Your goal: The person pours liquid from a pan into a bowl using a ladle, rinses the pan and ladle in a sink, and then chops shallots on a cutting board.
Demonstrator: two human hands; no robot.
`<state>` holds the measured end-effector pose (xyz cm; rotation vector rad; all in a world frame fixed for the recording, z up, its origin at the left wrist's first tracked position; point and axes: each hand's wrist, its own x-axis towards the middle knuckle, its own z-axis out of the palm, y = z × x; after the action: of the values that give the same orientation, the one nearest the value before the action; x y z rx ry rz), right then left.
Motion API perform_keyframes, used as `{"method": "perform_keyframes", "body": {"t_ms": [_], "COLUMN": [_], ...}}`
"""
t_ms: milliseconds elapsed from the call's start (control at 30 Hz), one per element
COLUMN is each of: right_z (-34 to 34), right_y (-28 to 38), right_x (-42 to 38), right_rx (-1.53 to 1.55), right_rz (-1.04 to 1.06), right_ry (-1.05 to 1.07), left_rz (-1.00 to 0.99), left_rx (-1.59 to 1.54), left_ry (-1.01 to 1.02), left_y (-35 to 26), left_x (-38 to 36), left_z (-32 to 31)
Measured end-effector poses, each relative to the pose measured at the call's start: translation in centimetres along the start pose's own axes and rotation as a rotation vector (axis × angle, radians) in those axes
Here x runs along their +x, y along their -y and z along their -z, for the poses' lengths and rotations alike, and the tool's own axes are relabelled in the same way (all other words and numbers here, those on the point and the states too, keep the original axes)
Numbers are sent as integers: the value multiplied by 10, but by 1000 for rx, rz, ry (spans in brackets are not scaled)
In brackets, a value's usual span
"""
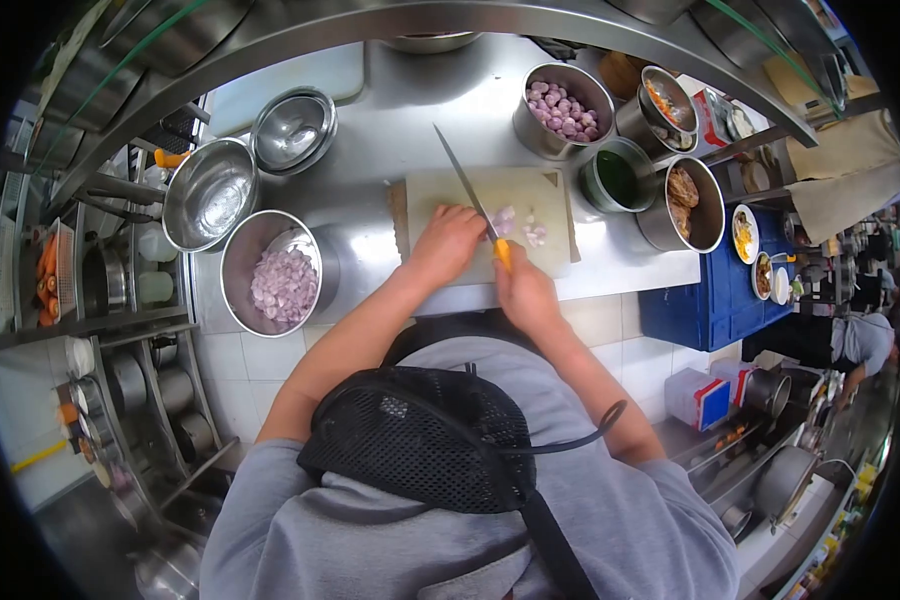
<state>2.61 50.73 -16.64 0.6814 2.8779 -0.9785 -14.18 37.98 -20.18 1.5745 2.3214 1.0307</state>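
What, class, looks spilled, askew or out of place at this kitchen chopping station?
Nothing stands out. The right hand holds the knife over the cutting board, the left hand steadies shallot pieces, and sliced shallots sit inside the steel bowl. No spill shows on the counter.

Two empty steel bowls (pixel 210 193) sit at the counter's (pixel 410 120) left; a pot of green liquid (pixel 618 176) and a blue crate (pixel 710 300) stand right.

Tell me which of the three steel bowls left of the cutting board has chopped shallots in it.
The front bowl, nearest the left hand; it holds pinkish pieces, while the two bowls behind it hold none.
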Motion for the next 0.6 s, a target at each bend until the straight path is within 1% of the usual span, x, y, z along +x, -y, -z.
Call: {"method": "perform_keyframes", "body": {"t_ms": [100,167,233,333,433,567,600], "right_z": [-1,0,3,-4,-7,-9,-8], "right_y": [-3,3,8,0,-2,-7,-8], "right_x": [1,3,1,5,4,9,9], "right_rx": [-8,-26,-1,-15,12,-14,27], "right_rz": [3,16,-16,17,11,4,-6], "right_ry": [-3,13,2,15,-7,21,-19], "left_rz": [-23,7,6,0,-8,-23,-24], "left_rx": [17,15,17,22,24,29,27], "left_ry": [-28,-4,-15,-30,-46,-64,-61], "left_y": [1,1,1,2,3,0,-1], "left_x": [0,-1,-2,-2,-4,-3,-4], "left_z": [-2,1,2,0,0,-2,-3]}}
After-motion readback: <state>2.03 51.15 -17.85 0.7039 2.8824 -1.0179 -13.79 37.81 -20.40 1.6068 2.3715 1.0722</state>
